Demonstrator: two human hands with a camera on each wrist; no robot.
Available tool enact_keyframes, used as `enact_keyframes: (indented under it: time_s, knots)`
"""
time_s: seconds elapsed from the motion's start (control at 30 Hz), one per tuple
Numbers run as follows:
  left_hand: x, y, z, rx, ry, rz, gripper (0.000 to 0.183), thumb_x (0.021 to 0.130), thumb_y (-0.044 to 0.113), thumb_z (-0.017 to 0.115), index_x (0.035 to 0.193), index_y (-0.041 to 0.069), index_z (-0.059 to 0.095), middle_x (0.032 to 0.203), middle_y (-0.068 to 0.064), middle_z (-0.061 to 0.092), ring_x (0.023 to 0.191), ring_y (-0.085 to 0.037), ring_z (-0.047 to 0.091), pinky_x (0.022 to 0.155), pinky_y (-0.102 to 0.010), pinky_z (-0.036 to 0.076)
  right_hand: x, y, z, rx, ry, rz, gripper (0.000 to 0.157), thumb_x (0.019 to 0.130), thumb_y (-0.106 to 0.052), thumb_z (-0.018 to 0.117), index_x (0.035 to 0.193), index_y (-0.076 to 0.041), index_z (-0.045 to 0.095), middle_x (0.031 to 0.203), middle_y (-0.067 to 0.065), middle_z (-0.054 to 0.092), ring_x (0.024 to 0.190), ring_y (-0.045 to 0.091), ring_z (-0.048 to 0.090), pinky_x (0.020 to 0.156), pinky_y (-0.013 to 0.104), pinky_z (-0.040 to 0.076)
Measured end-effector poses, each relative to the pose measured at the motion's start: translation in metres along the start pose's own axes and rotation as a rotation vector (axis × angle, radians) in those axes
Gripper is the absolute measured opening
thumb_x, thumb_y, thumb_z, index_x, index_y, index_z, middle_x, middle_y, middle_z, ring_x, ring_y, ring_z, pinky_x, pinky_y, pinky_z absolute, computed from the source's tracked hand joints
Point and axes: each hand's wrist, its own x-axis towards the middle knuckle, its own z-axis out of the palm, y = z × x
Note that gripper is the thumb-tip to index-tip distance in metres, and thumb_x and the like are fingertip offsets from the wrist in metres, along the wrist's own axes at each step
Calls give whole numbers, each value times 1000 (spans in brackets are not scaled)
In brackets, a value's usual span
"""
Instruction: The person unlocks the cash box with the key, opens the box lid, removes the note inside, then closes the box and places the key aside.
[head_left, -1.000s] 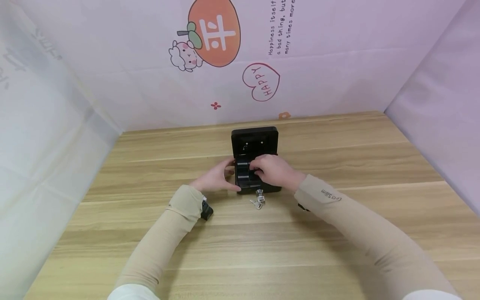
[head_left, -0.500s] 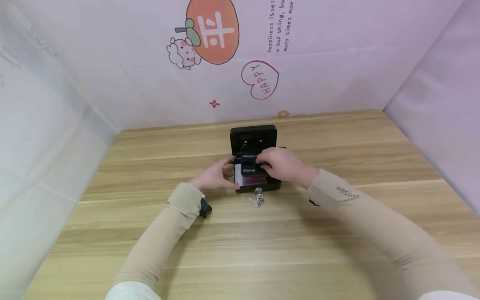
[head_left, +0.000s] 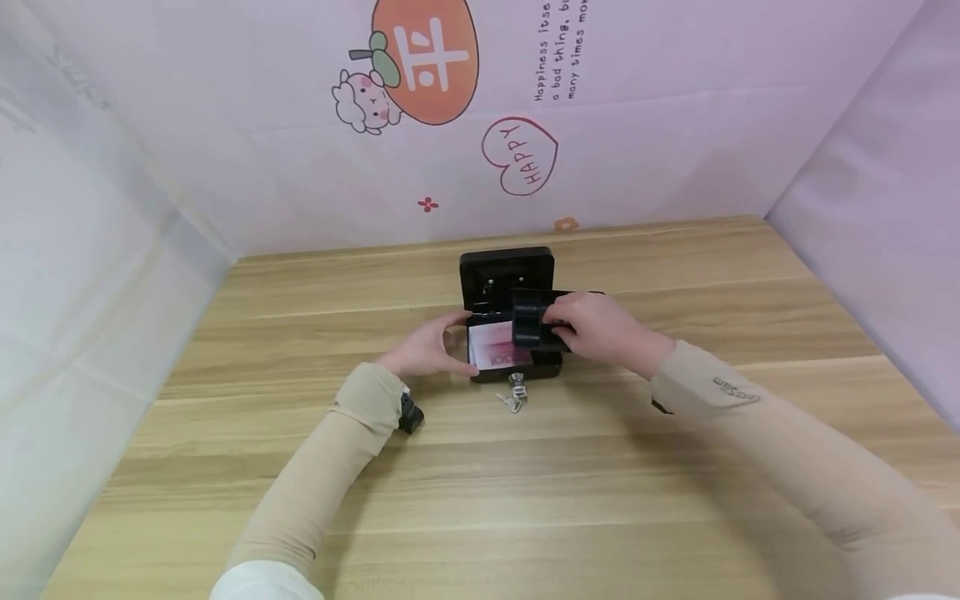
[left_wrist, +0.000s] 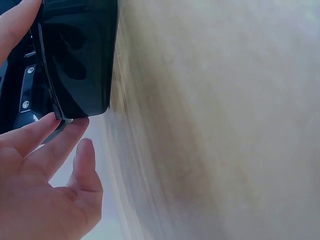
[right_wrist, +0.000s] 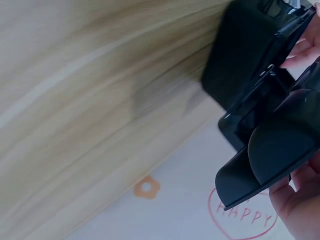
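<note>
A small black cash box (head_left: 553, 367) stands on the table with its lid (head_left: 506, 265) raised. My left hand (head_left: 426, 348) holds the box's left side, thumb at the front corner and fingertips at the back corner, as the box wall (left_wrist: 82, 65) in the left wrist view shows. With my right hand (head_left: 606, 329) I pinch a black compartment tray (head_left: 527, 323), held tilted above the box's right half. The tray's rounded underside (right_wrist: 282, 142) shows in the right wrist view. Reddish banknotes (head_left: 493, 345) lie inside the box, partly hidden by the tray.
Keys (head_left: 513, 402) hang from the lock at the box's front. The wooden table (head_left: 480, 492) runs back to a white printed cloth (head_left: 637, 150), and cloth also hangs along both sides. A small black device (head_left: 410, 414) is strapped to the left wrist.
My right hand has lifted the compartment tray out of the cash box and moved it to the right, uncovering the banknotes. The left hand has stayed at the box's left side.
</note>
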Motion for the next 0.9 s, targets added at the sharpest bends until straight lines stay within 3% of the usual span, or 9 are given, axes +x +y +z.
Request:
enact_keyframes:
  time_s: [0.5,0.9]
  knots:
    - [1,1,0,36,-3,-20,100,69,22,85,149,11,26,151,-14,34,132,-35,41,110,-45,36,-34,36,-6,-53,-24,80,12,82,4,65,92,-1,70,91,12,69,84,27,67,75,45,55]
    - [2,-3,0,-14,-12,-7,100,70,20,84,149,8,24,152,-15,32,132,-38,40,110,-45,35,-37,64,-5,-94,-92,186,16,84,3,62,99,1,69,100,17,69,92,34,66,80,50,53]
